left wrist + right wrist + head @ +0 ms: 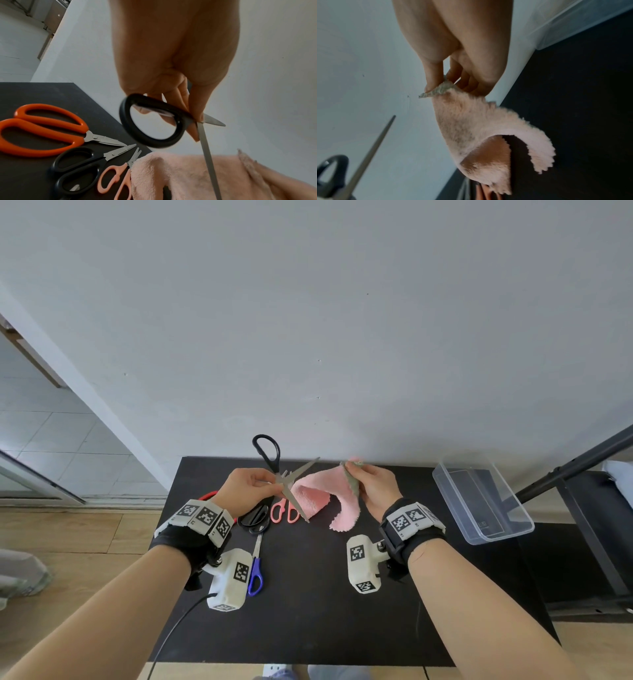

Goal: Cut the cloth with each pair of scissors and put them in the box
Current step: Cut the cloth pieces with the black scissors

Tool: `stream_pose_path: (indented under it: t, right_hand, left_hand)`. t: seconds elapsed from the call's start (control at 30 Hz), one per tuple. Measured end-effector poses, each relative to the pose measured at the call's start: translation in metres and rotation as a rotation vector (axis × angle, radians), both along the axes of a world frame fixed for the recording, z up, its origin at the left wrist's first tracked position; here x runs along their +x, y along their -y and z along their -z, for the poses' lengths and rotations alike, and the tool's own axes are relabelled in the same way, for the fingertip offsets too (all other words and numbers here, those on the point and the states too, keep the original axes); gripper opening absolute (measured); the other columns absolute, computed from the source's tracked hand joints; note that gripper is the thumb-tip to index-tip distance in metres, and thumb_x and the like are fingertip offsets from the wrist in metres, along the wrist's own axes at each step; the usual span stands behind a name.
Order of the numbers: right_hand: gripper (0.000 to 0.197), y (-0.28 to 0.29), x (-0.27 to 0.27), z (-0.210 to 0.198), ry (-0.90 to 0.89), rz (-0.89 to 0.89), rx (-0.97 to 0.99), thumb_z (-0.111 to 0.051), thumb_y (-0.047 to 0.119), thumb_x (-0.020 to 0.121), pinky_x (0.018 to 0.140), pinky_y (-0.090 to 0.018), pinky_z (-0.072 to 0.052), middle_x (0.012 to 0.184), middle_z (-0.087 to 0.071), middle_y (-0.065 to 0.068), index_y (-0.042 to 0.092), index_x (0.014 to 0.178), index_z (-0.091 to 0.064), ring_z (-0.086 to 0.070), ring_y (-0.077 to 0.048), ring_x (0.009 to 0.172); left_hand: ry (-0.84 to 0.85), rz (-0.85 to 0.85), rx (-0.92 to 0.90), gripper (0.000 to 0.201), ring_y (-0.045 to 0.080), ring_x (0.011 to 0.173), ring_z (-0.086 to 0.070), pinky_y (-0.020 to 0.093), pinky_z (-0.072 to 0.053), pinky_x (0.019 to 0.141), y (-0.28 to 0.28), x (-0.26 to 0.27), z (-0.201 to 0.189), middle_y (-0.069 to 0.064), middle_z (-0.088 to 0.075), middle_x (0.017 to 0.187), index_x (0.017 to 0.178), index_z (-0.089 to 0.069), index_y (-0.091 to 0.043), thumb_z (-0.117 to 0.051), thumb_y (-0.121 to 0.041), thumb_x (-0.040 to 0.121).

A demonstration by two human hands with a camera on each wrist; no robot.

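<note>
Gripping open black scissors (279, 474), left hand (248, 487) faces right hand's (373, 486) cloth (325, 494).

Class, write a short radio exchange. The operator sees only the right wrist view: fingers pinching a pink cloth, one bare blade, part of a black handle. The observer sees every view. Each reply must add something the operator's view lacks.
Operator: Who has the scissors whose blade I see?
Observer: The left hand holds the black-handled scissors, with the blades spread open beside the pink cloth.
Operator: How many pairs lie on the table?
Observer: Four: the orange scissors, the smaller black scissors, the pink scissors and the blue-handled scissors.
</note>
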State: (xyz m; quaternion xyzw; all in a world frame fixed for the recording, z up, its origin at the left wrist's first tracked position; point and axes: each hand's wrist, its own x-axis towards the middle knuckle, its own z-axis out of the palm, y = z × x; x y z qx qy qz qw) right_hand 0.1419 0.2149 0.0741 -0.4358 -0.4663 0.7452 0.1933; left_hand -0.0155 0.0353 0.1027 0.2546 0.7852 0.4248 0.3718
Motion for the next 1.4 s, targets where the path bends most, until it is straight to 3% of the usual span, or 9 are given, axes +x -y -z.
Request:
stream_pose_path:
  t: [0.13, 0.27, 0.4, 0.53, 0.67, 0.8, 1.1, 1.23, 1.4]
  right_hand:
    - [0.011, 0.012, 0.006, 0.024, 0.231, -0.151, 0.124, -0.07, 0.015, 0.084, 0.09, -0.047, -0.05, 0.088, -0.067, -0.016, 0.004, 0.081, -0.07, -0.06, -0.025, 0.085]
    - [0.024, 0.028, 0.012, 0.043, 0.479, -0.318, 0.273, -0.069, 0.012, 0.082, 0.061, -0.022, -0.042, 0.062, -0.054, 0.001, 0.014, 0.06, -0.057, -0.05, -0.012, 0.062]
    - [0.039, 0.042, 0.017, 0.057, 0.643, -0.477, 0.401, -0.065, 0.014, 0.084, 0.06, -0.026, -0.034, 0.056, -0.041, 0.001, 0.016, 0.052, -0.043, -0.038, -0.012, 0.055]
    - [0.04, 0.052, 0.019, 0.063, 0.779, -0.502, 0.458, -0.062, 0.013, 0.084, 0.048, -0.022, -0.026, 0.057, -0.038, 0.001, 0.014, 0.053, -0.037, -0.036, -0.012, 0.051]
    - [0.012, 0.06, 0.016, 0.056, 0.845, -0.506, 0.424, -0.061, 0.016, 0.081, 0.063, -0.027, -0.041, 0.08, -0.053, -0.004, 0.009, 0.081, -0.052, -0.053, -0.018, 0.069]
    - [0.058, 0.067, 0.017, 0.045, 0.89, -0.441, 0.488, -0.065, 0.013, 0.08, 0.095, -0.037, -0.044, 0.128, -0.046, -0.013, 0.004, 0.131, -0.039, -0.048, -0.03, 0.118]
    - [0.019, 0.108, 0.008, -0.003, 0.529, -0.036, 0.509, -0.058, 0.031, 0.089, 0.071, -0.027, -0.044, 0.086, -0.053, 0.005, 0.017, 0.096, -0.048, -0.053, -0.009, 0.073]
    - [0.041, 0.12, -0.004, -0.017, 0.353, -0.064, 0.451, -0.058, 0.047, 0.079, 0.064, -0.023, -0.043, 0.069, -0.057, 0.001, 0.006, 0.075, -0.059, -0.05, -0.014, 0.062]
    - [0.021, 0.129, -0.024, -0.031, 0.036, -0.18, 0.252, -0.071, 0.021, 0.085, 0.068, -0.025, -0.05, 0.079, -0.069, -0.001, 0.005, 0.099, -0.069, -0.065, -0.013, 0.067]
  left_hand:
    - [0.047, -0.084, 0.036, 0.005, -0.004, 0.058, -0.063, 0.009, -0.043, 0.06, 0.006, 0.003, 0.001, 0.0, -0.074, 0.075, 0.08, -0.068, -0.015, -0.068, -0.014, 0.085]
    - [0.061, -0.144, 0.035, 0.005, -0.005, 0.047, -0.058, 0.015, -0.043, 0.061, 0.016, 0.005, 0.007, -0.007, -0.071, 0.067, 0.087, -0.07, -0.012, -0.069, -0.017, 0.085]
    - [0.037, -0.163, 0.031, 0.008, -0.007, 0.037, -0.048, 0.004, -0.038, 0.045, 0.026, 0.01, 0.013, -0.02, -0.058, 0.045, 0.093, -0.07, -0.01, -0.067, -0.014, 0.087]
    - [0.085, -0.223, 0.051, 0.014, -0.007, 0.038, -0.049, 0.004, -0.038, 0.045, 0.038, 0.014, 0.019, -0.007, -0.064, 0.065, 0.097, -0.069, -0.005, -0.069, -0.011, 0.085]
    - [0.136, -0.25, 0.074, 0.013, -0.007, 0.041, -0.052, 0.004, -0.04, 0.047, 0.045, 0.013, 0.021, -0.01, -0.067, 0.064, 0.094, -0.069, -0.006, -0.071, -0.01, 0.082]
    - [0.177, -0.246, 0.123, 0.006, -0.005, 0.039, -0.051, 0.004, -0.038, 0.044, 0.043, 0.011, 0.013, -0.014, -0.068, 0.057, 0.087, -0.071, -0.012, -0.071, -0.008, 0.082]
    - [0.271, -0.292, 0.221, 0.009, 0.008, 0.048, -0.052, 0.018, -0.041, 0.049, 0.032, 0.004, -0.01, 0.008, -0.073, 0.084, 0.083, -0.074, -0.012, -0.077, -0.016, 0.076]
    - [0.29, -0.298, 0.242, 0.016, 0.003, 0.043, -0.049, 0.017, -0.039, 0.05, 0.026, 0.003, -0.02, 0.009, -0.073, 0.084, 0.087, -0.072, -0.007, -0.078, -0.016, 0.076]
    - [0.269, -0.26, 0.258, 0.017, 0.008, 0.055, -0.057, 0.019, -0.044, 0.057, 0.023, 0.006, -0.031, 0.007, -0.073, 0.079, 0.085, -0.072, -0.006, -0.078, -0.018, 0.075]
